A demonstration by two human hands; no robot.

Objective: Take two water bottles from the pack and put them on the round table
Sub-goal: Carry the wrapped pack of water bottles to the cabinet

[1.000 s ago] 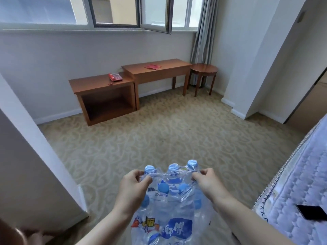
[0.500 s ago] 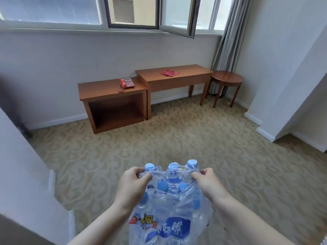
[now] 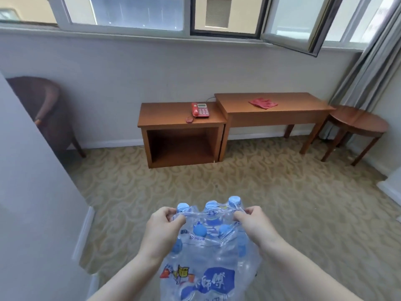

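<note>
A shrink-wrapped pack of water bottles (image 3: 208, 253) with blue caps hangs in front of me above the carpet. My left hand (image 3: 161, 231) pinches the plastic wrap at the pack's top left. My right hand (image 3: 253, 224) pinches the wrap at the top right. Three blue caps poke out between the hands. The round wooden table (image 3: 358, 122) stands at the far right by the curtain, with nothing on its top.
A long wooden desk (image 3: 288, 114) with a red cloth (image 3: 263, 103) stands beside the round table. Left of it is a low cabinet (image 3: 165, 118) with a red telephone (image 3: 200, 109). A dark armchair (image 3: 43, 109) sits at the far left behind a white wall corner (image 3: 39, 203).
The view has swung left and drawn nearer to the furniture: the bed has left the frame and the armchair has appeared. Both hands keep the same grip on the pack.
</note>
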